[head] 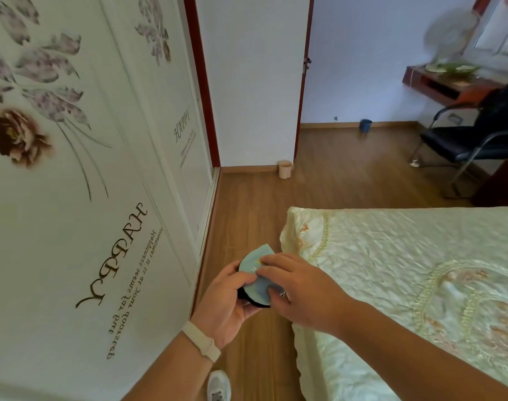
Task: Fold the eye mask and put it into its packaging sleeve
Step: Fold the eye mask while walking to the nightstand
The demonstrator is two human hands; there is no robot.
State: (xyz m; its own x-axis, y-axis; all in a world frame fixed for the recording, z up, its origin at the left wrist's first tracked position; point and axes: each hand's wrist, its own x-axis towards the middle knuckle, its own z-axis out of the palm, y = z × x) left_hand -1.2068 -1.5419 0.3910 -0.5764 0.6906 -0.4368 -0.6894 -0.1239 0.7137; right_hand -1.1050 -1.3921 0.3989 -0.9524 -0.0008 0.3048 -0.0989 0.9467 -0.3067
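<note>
Head view, looking down past both forearms. I see the mask (257, 273) held in the air between the two hands, over the strip of wood floor (247, 204) beside the bed (406, 256), near the bed's corner.

Mask: pale blue-green face up, a curved edge poking out above the fingers, black backing or strap showing along its lower edge. It looks doubled over, but I cannot tell how far the fold goes. Some small yellowish marking on the blue side, too blurred to read.

Left hand (226, 296): palm turned up and cupped under the mask, thumb lying along the mask's left edge. Closed around it. White band (202, 341) on that wrist.

Right hand (299, 290): back of the hand toward me, fingertips pressed on the top face of the mask, thumb tucked at its lower right edge. Pinching it.

I cannot pick out the sleeve anywhere; if it is in the hands, the fingers cover it.

Surroundings: floral wardrobe (88, 198) at left, white shoe (218, 384) at bottom edge, small bin (285, 168) by the door frame, black chair (463, 140) far right.
</note>
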